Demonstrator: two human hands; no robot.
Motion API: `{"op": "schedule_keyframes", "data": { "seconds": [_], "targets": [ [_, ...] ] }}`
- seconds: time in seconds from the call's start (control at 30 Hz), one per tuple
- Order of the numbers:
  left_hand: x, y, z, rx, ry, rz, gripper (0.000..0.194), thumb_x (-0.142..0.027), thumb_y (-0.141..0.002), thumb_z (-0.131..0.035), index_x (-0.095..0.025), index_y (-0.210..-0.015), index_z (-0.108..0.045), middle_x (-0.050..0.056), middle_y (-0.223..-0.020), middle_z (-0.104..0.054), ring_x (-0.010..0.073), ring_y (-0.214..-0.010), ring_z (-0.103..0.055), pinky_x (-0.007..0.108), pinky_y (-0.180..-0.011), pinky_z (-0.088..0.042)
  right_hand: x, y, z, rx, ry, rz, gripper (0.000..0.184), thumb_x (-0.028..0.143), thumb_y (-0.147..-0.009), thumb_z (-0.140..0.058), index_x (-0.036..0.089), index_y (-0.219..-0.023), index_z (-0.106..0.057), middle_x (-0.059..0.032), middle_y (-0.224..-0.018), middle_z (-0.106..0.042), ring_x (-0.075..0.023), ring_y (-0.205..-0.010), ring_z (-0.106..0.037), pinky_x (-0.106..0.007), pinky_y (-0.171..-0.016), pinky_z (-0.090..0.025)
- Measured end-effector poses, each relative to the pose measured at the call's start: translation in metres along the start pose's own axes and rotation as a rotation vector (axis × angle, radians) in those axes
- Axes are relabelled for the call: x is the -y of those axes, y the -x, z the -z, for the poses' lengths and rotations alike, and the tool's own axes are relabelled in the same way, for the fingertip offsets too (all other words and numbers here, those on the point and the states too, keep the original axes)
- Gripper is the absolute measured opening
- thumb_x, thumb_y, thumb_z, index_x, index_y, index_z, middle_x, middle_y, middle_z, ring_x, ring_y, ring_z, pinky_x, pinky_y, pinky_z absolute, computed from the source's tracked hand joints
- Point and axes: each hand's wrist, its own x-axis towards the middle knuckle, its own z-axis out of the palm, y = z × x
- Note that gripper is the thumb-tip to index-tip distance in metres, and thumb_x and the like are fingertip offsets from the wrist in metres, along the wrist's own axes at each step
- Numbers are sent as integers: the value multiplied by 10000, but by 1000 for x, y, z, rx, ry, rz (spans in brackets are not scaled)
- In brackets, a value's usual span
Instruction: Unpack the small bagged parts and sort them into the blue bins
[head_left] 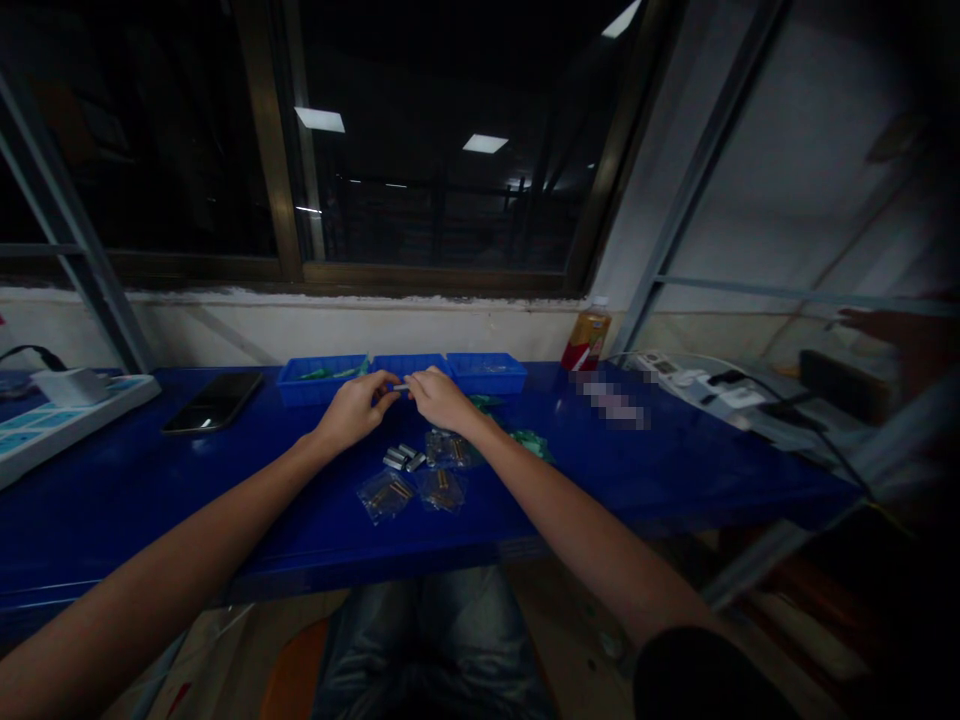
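Note:
My left hand and my right hand meet above the table in front of the blue bins. Between their fingertips is a small pale rod-like piece, pinched from both sides; its exact kind is too small to make out. Just below my hands lie several short silvery metal cylinders. Around them are clear plastic bags with brass-coloured pins, one bag at the left, another bag in the middle and a third partly behind my right wrist. Green packets lie right of my forearm.
Three blue bins stand along the back of the blue table, the left one holding green packets. A phone and a power strip lie left. A drink bottle and cables lie right. Another person's hand shows far right.

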Motion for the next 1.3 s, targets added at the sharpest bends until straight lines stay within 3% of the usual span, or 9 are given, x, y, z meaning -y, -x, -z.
{"op": "schedule_keyframes", "data": {
  "seconds": [0.2, 0.33, 0.43, 0.6, 0.7, 0.83, 0.9, 1.03, 1.3],
  "targets": [
    [2, 0, 2, 0, -54, 65, 299, -325, -886, -335, -153, -815, -570, 48, -778, -620, 179, -726, -567, 268, -670, -387, 11, 7, 7, -77, -181, 1, 220, 345, -838, -468, 196, -993, -513, 3, -763, -571, -129, -766, -515, -236, -698, -367],
    [2, -1, 1, 52, 10, 125, 363, -378, -893, -296, -152, -744, -537, 37, -697, -601, 163, -654, -550, 258, -609, -368, 11, 6, 7, -63, -177, 22, 129, 250, -812, -488, 186, -909, -544, 10, -694, -551, -125, -721, -511, -233, -682, -367],
    [2, -1, -1, 121, 64, 176, 427, -435, -896, -263, -150, -773, -556, 36, -717, -605, 161, -661, -550, 263, -625, -386, 3, 4, 5, -71, -169, -3, 147, 292, -821, -481, 185, -887, -557, 3, -714, -571, -122, -719, -516, -228, -673, -371],
    [1, 5, -5, 348, -74, 60, 522, -612, -725, -508, -184, -1014, -586, 68, -1006, -593, 253, -964, -496, 361, -817, -390, -29, 3, 6, -221, -46, -225, 225, 368, -820, -473, 177, -871, -579, -6, -694, -584, -127, -675, -526, -231, -634, -368],
    [-1, 7, -7, 366, -162, 70, 479, -559, -712, -565, -230, -1060, -570, 62, -1057, -576, 286, -1031, -454, 410, -832, -381, -51, 5, 5, -257, 29, -387, 195, 330, -792, -505, 183, -888, -588, -11, -715, -601, -135, -683, -543, -230, -614, -368],
    [4, 6, -6, 372, -208, 84, 278, -400, -842, -430, -239, -1005, -586, 42, -990, -611, 252, -971, -518, 379, -801, -397, -63, 7, 4, -264, 75, -508, 179, 320, -775, -518, 203, -881, -601, -18, -757, -628, -146, -699, -563, -237, -608, -377],
    [9, 4, -3, 429, -188, 45, 285, -376, -858, -397, -231, -1012, -587, 44, -983, -616, 226, -927, -550, 344, -803, -404, -63, 6, 4, -256, 80, -531, 181, 326, -768, -524, 213, -881, -611, -20, -766, -637, -152, -709, -570, -241, -609, -383],
    [18, 5, 2, 542, -154, -71, 316, -354, -807, -490, -198, -1068, -575, 70, -1056, -577, 207, -952, -543, 296, -849, -393, -59, 5, 6, -235, 69, -549, 191, 338, -758, -537, 229, -888, -625, -19, -778, -644, -161, -719, -578, -251, -620, -399],
    [20, 4, 1, 489, -178, -20, 214, -256, -774, -501, -183, -947, -603, 64, -943, -587, 197, -883, -538, 297, -807, -403, -58, 5, 6, -232, 50, -553, 193, 319, -746, -552, 220, -891, -631, -14, -765, -635, -150, -710, -568, -242, -619, -397]
  ]
}}
